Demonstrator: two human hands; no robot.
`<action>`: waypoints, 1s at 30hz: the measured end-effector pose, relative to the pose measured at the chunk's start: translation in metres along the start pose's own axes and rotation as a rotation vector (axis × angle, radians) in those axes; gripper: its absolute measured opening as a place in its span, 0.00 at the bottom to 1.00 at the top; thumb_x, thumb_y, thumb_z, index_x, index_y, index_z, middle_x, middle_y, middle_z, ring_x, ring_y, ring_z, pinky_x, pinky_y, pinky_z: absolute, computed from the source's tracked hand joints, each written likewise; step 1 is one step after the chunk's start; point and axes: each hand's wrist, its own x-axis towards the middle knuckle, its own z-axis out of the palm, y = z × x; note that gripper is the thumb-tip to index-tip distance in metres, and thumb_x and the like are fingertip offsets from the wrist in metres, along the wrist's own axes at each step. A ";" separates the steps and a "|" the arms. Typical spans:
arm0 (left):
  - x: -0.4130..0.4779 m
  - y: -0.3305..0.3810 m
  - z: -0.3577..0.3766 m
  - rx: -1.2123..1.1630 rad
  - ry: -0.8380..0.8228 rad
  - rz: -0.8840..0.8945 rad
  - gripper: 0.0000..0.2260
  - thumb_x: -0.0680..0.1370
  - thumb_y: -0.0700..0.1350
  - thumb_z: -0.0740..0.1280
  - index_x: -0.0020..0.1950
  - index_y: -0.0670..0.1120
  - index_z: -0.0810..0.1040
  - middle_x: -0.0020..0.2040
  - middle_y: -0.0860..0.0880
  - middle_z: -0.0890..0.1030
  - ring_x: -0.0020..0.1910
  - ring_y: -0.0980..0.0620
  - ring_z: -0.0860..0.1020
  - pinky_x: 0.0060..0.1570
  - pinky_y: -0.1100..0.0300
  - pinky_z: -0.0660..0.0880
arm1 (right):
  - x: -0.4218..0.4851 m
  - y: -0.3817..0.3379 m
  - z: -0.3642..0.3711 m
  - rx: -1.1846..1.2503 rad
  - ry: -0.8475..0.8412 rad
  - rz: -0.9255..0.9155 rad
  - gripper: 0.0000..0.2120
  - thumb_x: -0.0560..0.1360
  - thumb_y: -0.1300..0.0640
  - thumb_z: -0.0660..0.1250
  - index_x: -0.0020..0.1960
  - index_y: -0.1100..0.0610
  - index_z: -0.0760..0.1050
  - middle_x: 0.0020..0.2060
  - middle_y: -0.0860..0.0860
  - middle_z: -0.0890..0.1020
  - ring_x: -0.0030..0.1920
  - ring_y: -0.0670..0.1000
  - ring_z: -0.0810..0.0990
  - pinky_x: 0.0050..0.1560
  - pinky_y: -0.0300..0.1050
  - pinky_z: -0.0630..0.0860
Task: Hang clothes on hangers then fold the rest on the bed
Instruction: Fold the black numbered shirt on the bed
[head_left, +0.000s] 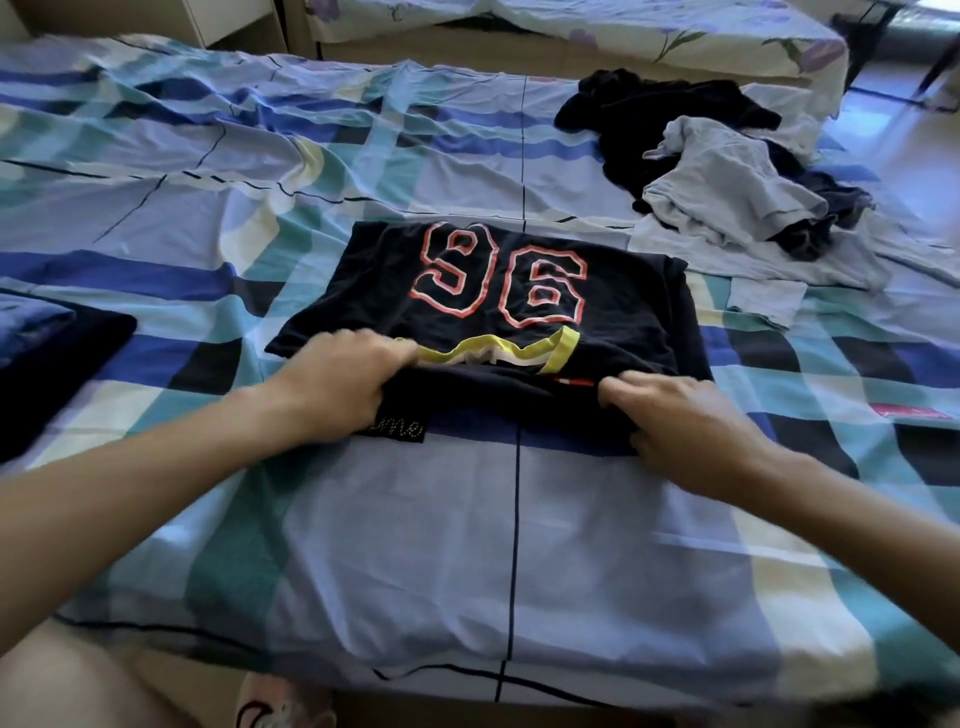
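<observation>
Left hand and right hand are each curled round the near folded edge of one dark shirt. The shirt, soft knit with a red-outlined 96 and yellow collar trim, is laid flat on the bed, which is covered by a wrinkled blue-and-teal check sheet. One crumpled pile of dark and pale clothes is seen far right, one folded dark item at left. A second bed, floral-sheeted, is seen behind.
</observation>
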 end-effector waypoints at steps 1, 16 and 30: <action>0.003 -0.002 -0.011 -0.098 0.028 -0.042 0.17 0.68 0.39 0.62 0.54 0.53 0.73 0.46 0.48 0.81 0.46 0.42 0.80 0.42 0.52 0.74 | 0.001 0.006 -0.007 0.099 0.013 0.029 0.16 0.67 0.61 0.63 0.52 0.46 0.71 0.46 0.47 0.79 0.48 0.59 0.80 0.40 0.51 0.75; -0.020 0.024 -0.002 0.149 -0.101 0.284 0.33 0.66 0.77 0.61 0.57 0.52 0.72 0.51 0.54 0.72 0.50 0.52 0.72 0.50 0.56 0.72 | -0.023 0.024 -0.039 0.319 -0.355 -0.101 0.07 0.62 0.55 0.66 0.39 0.49 0.70 0.34 0.44 0.74 0.37 0.45 0.73 0.38 0.41 0.71; -0.035 0.033 -0.065 -0.319 -0.264 0.397 0.10 0.64 0.40 0.66 0.38 0.52 0.69 0.38 0.57 0.71 0.40 0.61 0.71 0.43 0.72 0.65 | -0.041 0.040 -0.069 0.172 -0.899 0.143 0.19 0.66 0.56 0.77 0.53 0.42 0.79 0.47 0.47 0.81 0.44 0.44 0.80 0.48 0.42 0.76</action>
